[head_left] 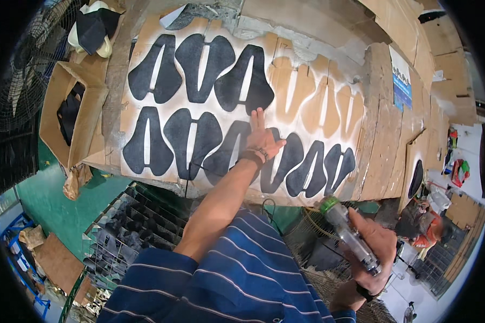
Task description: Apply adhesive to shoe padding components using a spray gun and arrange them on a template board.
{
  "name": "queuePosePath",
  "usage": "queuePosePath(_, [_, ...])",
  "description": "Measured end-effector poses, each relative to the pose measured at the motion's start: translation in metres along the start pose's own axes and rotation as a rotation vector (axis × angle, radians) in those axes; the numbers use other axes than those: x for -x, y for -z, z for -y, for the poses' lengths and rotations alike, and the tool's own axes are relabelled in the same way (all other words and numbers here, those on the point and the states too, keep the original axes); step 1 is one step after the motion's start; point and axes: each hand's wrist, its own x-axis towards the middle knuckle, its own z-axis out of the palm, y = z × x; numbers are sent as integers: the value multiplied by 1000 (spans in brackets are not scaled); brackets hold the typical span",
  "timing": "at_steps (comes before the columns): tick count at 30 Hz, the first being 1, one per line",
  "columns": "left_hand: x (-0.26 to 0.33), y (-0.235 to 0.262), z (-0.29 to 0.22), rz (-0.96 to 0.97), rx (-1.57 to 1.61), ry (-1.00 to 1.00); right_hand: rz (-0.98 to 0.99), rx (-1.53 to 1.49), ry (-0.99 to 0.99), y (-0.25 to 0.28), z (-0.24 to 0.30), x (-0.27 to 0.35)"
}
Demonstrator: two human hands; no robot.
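Observation:
My left hand (261, 139) reaches over a cardboard sheet (126, 126), its fingers stretched out and thumb apart. Its fingertips are at the lower end of a black cut-out piece (258, 89), a flat shape with a long slot. More black pieces lie in two rows, among them one (152, 142) at the lower left; my hand and forearm partly cover others. In my right hand (373, 242), held near the table's front edge, is a spray gun (347, 229) with a clear and metallic body and a green ring, its front toward the pieces.
Bare brown outlines (291, 89) ringed by white overspray mark the sheet's upper right. At left stand a cardboard box (89, 121) with black pieces inside and a large fan (29, 70). A wire rack (137, 226) of dark pieces sits below the table's front edge.

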Motion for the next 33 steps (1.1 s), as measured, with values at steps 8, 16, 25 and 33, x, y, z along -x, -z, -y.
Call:
queuePosePath(8, [-2,-3,3,-35,-1,-1,-328,224,58,-13,-13,-4])
queuePosePath(16, [-3,-9,1,-59,-9,-2,-68,8,80,-3,-12,3])
queuePosePath(25, [-4,-7,-1,-48,-56,-2,-72,19,-9,-3,-1,2])
queuePosePath(33, [-4,-5,-1,-42,-52,11,-246,117,31,-20,-3,-2])
